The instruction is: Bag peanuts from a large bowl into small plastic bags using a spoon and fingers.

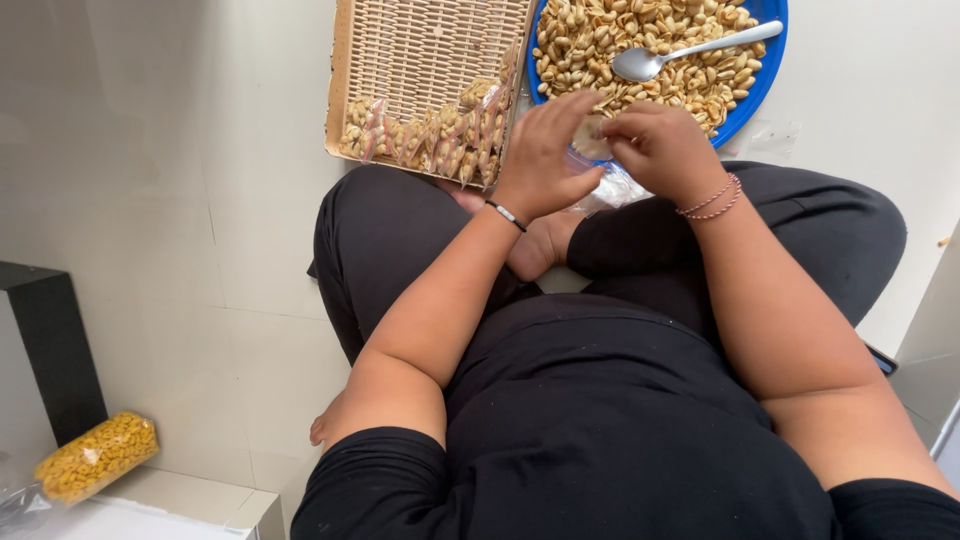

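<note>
Upper centre of frame: the left hand (540,160) and right hand (660,150) pinch a small clear plastic bag (600,180) between them, fingers curled together, touching the blue round tray of peanuts (765,70).

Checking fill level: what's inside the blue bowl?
The blue bowl holds a heap of peanuts with a metal spoon lying on top. The left hand and right hand cover its near edge, and the bowl's bottom is hidden.
</note>
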